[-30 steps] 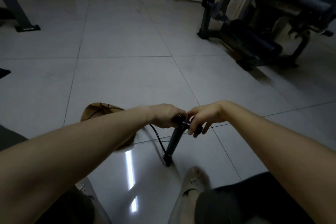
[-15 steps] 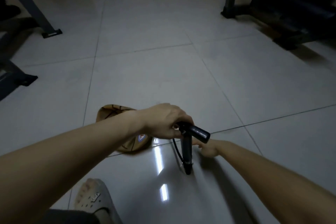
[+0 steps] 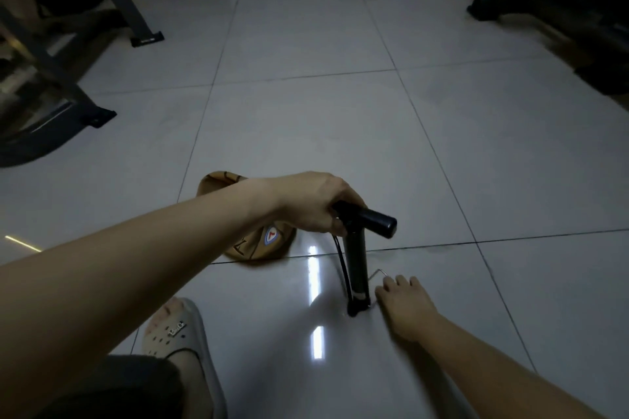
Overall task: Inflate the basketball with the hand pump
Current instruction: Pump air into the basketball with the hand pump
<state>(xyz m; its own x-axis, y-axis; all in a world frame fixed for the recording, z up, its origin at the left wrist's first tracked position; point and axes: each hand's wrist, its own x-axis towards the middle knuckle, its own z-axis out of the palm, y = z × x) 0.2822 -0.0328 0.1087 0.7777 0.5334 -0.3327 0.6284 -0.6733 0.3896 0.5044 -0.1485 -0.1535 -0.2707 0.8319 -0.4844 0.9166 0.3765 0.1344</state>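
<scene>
The basketball (image 3: 253, 241) lies flat and deflated on the tiled floor (image 3: 306, 119), tan with a round emblem on its near face, at about the 11 o'clock side of the pump and partly hidden behind my left forearm. The hand pump (image 3: 357, 269) stands upright on the floor just beside it, base down, black barrel vertical, T-handle at the top. A thin black hose (image 3: 340, 262) hangs from the top of the barrel down its left side. My left hand (image 3: 313, 202) is clenched around the left half of the handle; the right half sticks out bare toward 3 o'clock. My right hand (image 3: 405, 306) is released, fingers spread, resting low at the 3 o'clock side of the pump base, fingertips at a thin metal foot bar (image 3: 377, 272); I cannot tell whether they press it. A pale clog (image 3: 177, 333) sits at 7 o'clock. Dark gym frames (image 3: 68, 85) stand at 10 o'clock and 2 o'clock, well apart.
</scene>
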